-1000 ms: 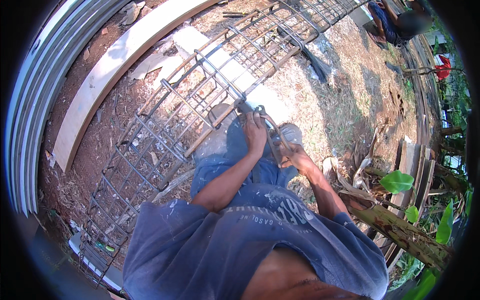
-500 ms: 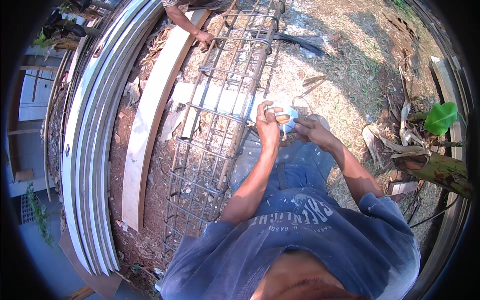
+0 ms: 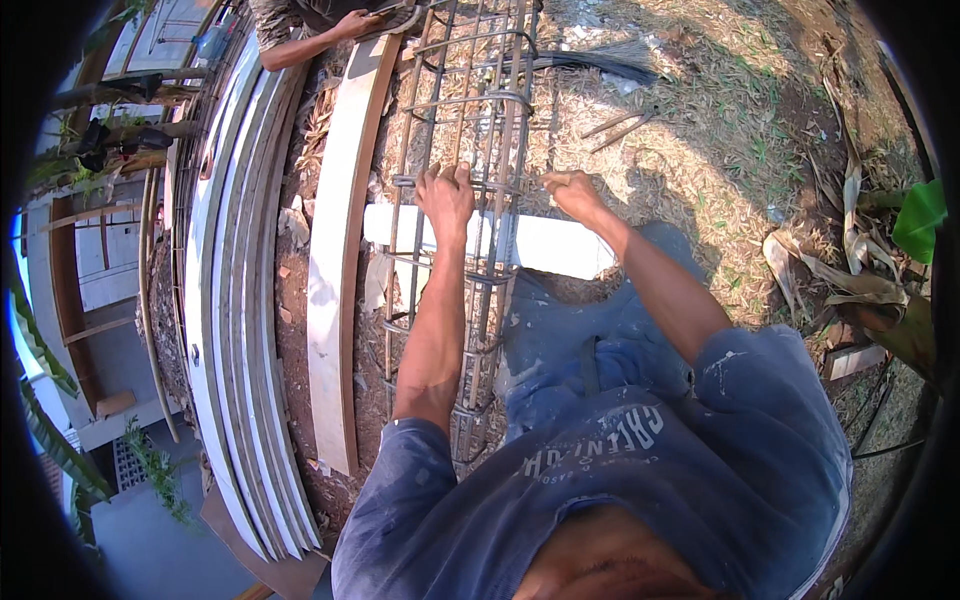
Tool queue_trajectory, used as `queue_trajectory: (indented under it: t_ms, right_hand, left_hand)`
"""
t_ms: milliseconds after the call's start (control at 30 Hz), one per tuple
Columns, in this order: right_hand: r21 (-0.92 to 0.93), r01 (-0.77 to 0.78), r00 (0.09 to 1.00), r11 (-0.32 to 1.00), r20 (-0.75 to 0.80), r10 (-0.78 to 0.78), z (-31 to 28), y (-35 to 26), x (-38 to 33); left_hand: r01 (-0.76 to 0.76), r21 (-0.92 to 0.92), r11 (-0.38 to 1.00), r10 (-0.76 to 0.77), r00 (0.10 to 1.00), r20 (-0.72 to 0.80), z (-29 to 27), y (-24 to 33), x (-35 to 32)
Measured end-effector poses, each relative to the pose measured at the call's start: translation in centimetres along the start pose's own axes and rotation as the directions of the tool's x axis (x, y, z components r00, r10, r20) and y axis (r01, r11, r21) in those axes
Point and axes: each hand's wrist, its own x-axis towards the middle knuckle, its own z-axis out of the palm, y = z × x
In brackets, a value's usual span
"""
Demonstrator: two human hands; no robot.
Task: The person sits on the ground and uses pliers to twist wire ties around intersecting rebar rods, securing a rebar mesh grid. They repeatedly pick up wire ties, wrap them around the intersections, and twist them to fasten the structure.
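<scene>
A long rebar cage (image 3: 485,270) of rusty bars tied with square stirrups runs away from me, just left of my knees. My left hand (image 3: 446,200) is on its upper side at a stirrup, fingers curled down around the steel. To the right of the cage my right hand (image 3: 576,195) hangs over the ground, fingers bent together; whatever they pinch, if anything, is too small to make out. Under the cage, crosswise, lies a white pipe-like length (image 3: 560,246), its right end near my legs.
A pale plank (image 3: 340,260) and a stack of long white-faced boards (image 3: 235,300) lie to the left. A co-worker's arm (image 3: 320,45) rests at the far end. Dark thin wires (image 3: 595,62) lie beyond, on dry grass. Banana stalks (image 3: 880,300) stand at right.
My hands have come apart; the light-blue and white thing between them no longer shows. The left has moved left onto the cage. The co-worker's hand has left the cage. The view has shifted.
</scene>
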Motion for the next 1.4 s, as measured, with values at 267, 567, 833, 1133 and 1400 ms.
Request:
queue_trajectory:
  t_ms: [267, 567, 833, 1133, 1400]
  right_hand:
    - [0.172, 0.060, 0.960, 0.983, 0.260, -0.104, 2.1, -1.5, 2.1]
    - [-0.064, 0.189, 0.931, 0.980, 0.330, -0.158, 1.2, -3.9, 2.5]
    - [0.000, 0.203, 0.867, 0.979, 0.464, -0.180, -0.6, -4.4, 2.4]
    - [-0.293, 0.459, 0.874, 0.839, 0.320, -0.366, 0.0, -3.6, 2.4]
    - [-0.618, 0.557, 0.773, 0.556, 0.140, -0.619, 3.7, -2.3, -0.1]
  left_hand:
    - [0.165, -0.284, 0.944, -0.177, 0.984, -0.016, 2.0, 0.5, 1.5]
    - [0.343, -0.664, 0.664, -0.446, 0.895, 0.016, 1.3, 5.1, -1.7]
    - [-0.670, 0.101, 0.735, 0.671, 0.741, 0.030, -0.8, 1.7, -8.1]
    - [0.343, -0.658, 0.671, -0.091, 0.918, 0.386, -0.6, -1.5, -6.4]
    - [0.491, -0.666, 0.562, 0.150, 0.731, 0.665, 9.5, -6.9, -2.6]
